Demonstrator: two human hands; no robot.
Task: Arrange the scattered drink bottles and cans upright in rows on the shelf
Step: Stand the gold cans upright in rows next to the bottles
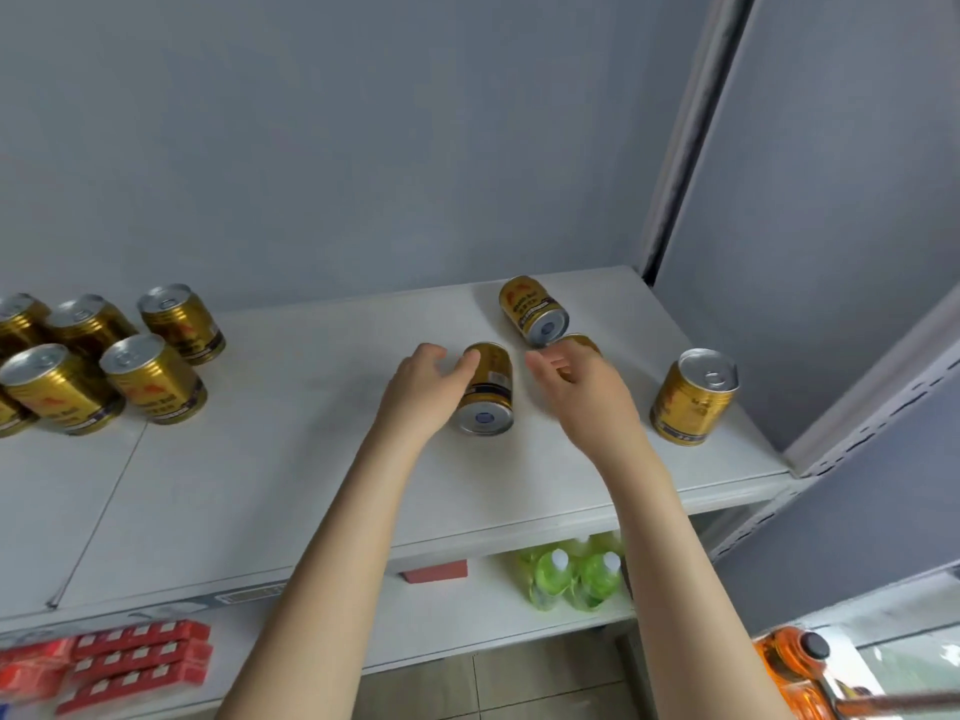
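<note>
On the white shelf (311, 459), a group of gold cans (104, 366) stood upright in rows at the far left. The left hand (423, 387) curled around the side of a lying can (485, 389), fingers on it, but the grip was not fully closed. The right hand (582, 387) was half open above another lying can (582, 343), which it mostly hid; whether it touched that can, I cannot tell. A third can (532, 311) lay on its side just behind, and one upright can (693, 397) stood near the shelf's right end.

The risk, in my judgement, was rolling. A lying can is round and smooth, so a loose grip could push it away instead of lifting it. It might knock the neighbour can, or roll toward the front edge and fall to the green bottles (576, 574) below.
</note>
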